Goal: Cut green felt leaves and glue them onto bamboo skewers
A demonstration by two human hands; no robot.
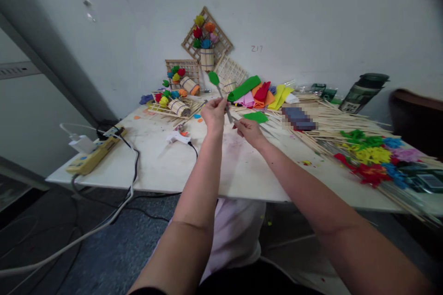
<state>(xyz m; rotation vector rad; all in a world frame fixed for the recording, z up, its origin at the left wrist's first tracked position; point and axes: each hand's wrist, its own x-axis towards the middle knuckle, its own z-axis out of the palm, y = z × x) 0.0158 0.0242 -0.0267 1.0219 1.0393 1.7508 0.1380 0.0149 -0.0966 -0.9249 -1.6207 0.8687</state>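
My left hand (213, 114) pinches a thin stem topped by a small green flower head (213, 78), which points up and away from me. Below it, the fingers of my right hand (249, 132) are closed at the lower end of the same stem; their exact grip is too small to make out. A flat piece of green material (256, 116) lies on the table just beyond my right hand. Left of my hands rests a white glue gun (178, 138) with a black cord.
Finished flower-basket panels (206, 60) lean on the wall. Rolled coloured sheets (247, 92), wooden sticks (332, 117), a blurred dark phone-like object (299, 119), coloured flower bundles (374, 156) and a dark bottle (365, 92) occupy the right. A yellow power strip (97, 152) with cables lies left.
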